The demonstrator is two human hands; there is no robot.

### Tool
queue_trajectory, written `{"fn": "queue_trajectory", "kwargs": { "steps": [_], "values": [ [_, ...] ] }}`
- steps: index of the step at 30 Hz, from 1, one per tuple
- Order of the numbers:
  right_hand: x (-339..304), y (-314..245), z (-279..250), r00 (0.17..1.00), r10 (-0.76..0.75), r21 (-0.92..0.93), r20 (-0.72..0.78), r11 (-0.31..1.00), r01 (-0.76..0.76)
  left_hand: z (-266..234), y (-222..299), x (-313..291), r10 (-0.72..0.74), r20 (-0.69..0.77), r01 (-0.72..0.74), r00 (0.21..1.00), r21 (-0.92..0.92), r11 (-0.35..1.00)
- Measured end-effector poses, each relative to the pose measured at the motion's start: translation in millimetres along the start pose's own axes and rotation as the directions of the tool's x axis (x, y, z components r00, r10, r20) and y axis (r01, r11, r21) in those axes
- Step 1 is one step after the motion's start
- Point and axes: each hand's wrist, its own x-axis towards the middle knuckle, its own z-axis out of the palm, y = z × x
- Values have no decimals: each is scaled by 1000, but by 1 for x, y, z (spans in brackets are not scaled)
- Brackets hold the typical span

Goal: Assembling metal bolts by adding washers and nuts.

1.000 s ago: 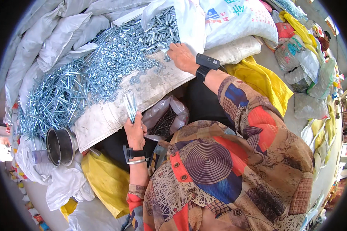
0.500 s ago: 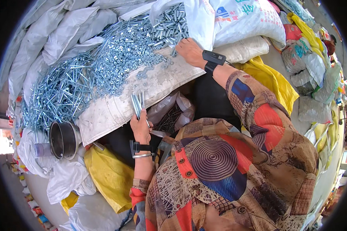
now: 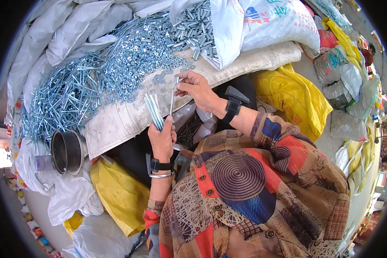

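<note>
My left hand (image 3: 162,139) is closed round a bundle of long thin metal rods (image 3: 154,111), their ends pointing up. One rod (image 3: 172,103) stands apart from the bundle, its lower end between my left thumb and fingers. At its top, my right hand (image 3: 198,89) pinches a short metal sleeve (image 3: 176,80). The sleeve is at the rod's upper end; whether it surrounds the rod I cannot tell. Beyond my hands lie heaps of loose sleeves (image 3: 195,32), small nuts (image 3: 131,64) and long rods (image 3: 69,96), with scattered washers (image 3: 161,77) nearer me.
The heaps lie on a whitish padded sheet (image 3: 116,124) across my front. A dark round pot (image 3: 67,152) stands at its left end. Yellow sacks (image 3: 118,193) lie on both sides. A white printed sack (image 3: 271,26) rests at the far right. Below my hands is an open plastic bag (image 3: 189,129) with dark pieces.
My right hand has come from the sleeve heap back toward my left hand, bringing a sleeve to a rod's top. That rod now stands apart from the bundle.
</note>
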Motion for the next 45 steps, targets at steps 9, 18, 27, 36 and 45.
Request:
{"fn": "queue_trajectory", "kwargs": {
  "steps": [9,18,27,36,45],
  "values": [
    [-10,10,5,994,-22,90,-103,995,31,-2,-2,-5,95,12,-96,995,99,990],
    [-30,32,27,1000,19,-69,-5,997,-19,-6,-6,0,118,-43,-112,992,118,987],
    [36,17,1,874,-361,-776,325,426,465,-18,7,-2,104,-170,-120,980,-91,989],
    [62,35,3,828,-350,-880,438,20,475,-24,10,-1,75,-210,-105,975,-137,985],
    [61,24,2,861,-237,-884,450,18,467,-30,6,2,37,-233,-73,972,-148,986]
  ]
}}
